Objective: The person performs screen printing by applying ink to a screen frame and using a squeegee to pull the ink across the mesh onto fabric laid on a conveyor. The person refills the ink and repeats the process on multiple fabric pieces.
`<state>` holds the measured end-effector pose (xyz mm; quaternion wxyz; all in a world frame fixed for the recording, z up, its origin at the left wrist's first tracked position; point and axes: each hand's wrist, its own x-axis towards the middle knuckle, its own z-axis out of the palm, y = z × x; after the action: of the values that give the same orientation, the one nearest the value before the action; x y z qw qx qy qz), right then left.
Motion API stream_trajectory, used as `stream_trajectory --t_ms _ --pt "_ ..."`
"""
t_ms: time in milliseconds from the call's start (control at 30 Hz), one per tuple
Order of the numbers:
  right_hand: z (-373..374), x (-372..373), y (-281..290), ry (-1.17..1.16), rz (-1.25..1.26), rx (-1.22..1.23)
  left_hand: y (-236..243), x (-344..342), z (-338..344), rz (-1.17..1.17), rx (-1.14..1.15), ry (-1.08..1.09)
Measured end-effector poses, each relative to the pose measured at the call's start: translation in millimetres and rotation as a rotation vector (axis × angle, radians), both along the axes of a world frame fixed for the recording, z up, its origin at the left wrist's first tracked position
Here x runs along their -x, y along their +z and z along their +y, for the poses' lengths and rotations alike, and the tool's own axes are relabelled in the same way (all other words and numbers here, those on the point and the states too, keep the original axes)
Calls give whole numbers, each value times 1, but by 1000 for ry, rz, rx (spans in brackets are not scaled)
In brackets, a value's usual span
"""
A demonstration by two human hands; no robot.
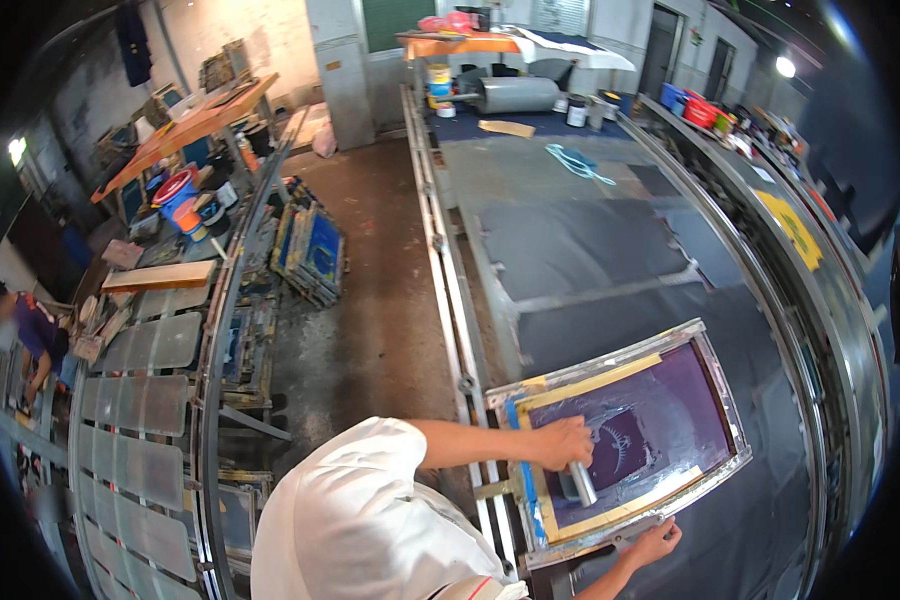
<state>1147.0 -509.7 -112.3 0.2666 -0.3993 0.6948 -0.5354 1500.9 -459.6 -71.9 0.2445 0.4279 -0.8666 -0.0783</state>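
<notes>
My left hand (pixel 562 445) grips a metal-handled squeegee (pixel 582 482) inside a screen-printing frame (pixel 735 400). The screen's purple mesh (pixel 685 430) has tape along its borders and shows a pale curved design beside the squeegee, with streaks of ink. My right hand (pixel 658 540) is curled at the near edge of the frame, holding its metal edge bar (pixel 638 530). Beneath and beyond the frame, dark sheets (pixel 580 250) lie on the long printing table (pixel 525 150).
Metal rails (pixel 435 230) border the table. To the left are stacked screens (pixel 310 255), a side bench (pixel 185 135), buckets (pixel 175 195) and a co-worker (pixel 35 330). A grey roller (pixel 518 95), tubs and a blue cord (pixel 580 165) sit farther back. Red crates (pixel 700 112) stand at right.
</notes>
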Motion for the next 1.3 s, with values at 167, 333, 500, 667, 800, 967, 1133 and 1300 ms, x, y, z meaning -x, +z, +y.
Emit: stream_trajectory --t_ms 167,333,500,667,800,967,1133,1300 --pt "-59 -123 -33 -5 7 106 -7 -114 -57 -195 -41 97" --pt "-30 -163 17 -6 188 67 8 -146 -69 -155 -45 14" --pt "-51 -138 -22 -80 61 -96 3 -150 -86 -171 -123 -124" --pt "-43 -179 11 2 39 -249 8 -174 -93 -88 -258 -156" --pt "-44 -173 -11 -62 90 -201 15 -170 -105 -55 -358 -212" --pt "-67 -196 57 117 822 -172 36 -164 -184 57 -371 -202" --pt "-134 -253 111 714 641 -183 26 -133 -250 -39 -393 -206" --pt "-115 -286 50 738 842 -227 6 -135 -224 -42 -190 -235"
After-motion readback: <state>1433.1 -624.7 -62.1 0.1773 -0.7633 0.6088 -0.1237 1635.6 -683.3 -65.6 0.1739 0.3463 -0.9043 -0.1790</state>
